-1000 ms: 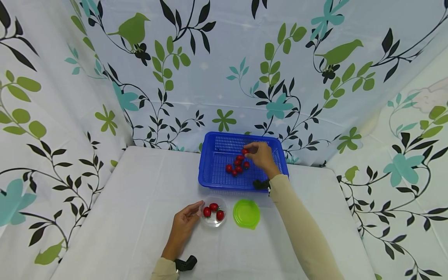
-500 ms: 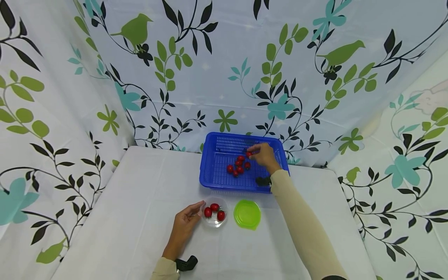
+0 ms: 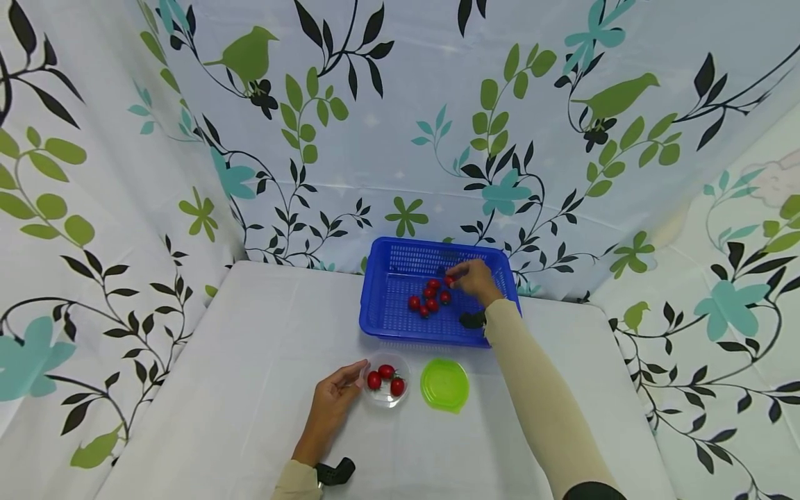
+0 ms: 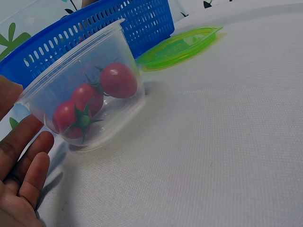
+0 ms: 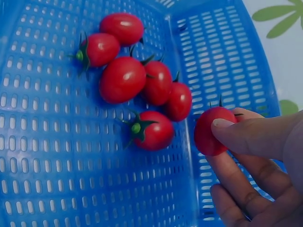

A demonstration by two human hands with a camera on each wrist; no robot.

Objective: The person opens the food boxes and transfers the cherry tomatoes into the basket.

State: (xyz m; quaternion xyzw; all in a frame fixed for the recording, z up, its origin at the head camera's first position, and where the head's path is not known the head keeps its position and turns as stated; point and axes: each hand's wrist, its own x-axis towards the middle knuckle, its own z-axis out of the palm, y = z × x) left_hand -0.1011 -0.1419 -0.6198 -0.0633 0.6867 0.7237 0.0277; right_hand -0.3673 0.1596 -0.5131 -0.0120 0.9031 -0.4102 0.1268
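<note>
In the right wrist view, my right hand [image 5: 255,175] pinches a cherry tomato [image 5: 210,135] between thumb and fingers, inside the blue basket [image 3: 378,323]. Several more cherry tomatoes [image 5: 122,80] lie clustered on the basket floor, some with green stems. On the white table, my left hand [image 3: 337,392] rests beside the small clear plastic tub [image 4: 113,125], its thumb at the rim and fingers [image 4: 33,125] relaxed along the outside wall. Three red tomatoes [image 4: 118,80] sit in the tub. A light green lid [image 3: 445,385] lies flat to the tub's right.
Behind the table [image 3: 281,312] hangs a white curtain [image 3: 375,125] printed with leaves, birds and flowers, also enclosing both sides. The basket's slotted walls rise around the right hand. The basket stands near the table's far edge, beyond the tub and lid.
My right hand, holding the cherry tomato, has shifted slightly right and nearer to me within the basket. The left hand stays at the tub. The head view has turned slightly left.
</note>
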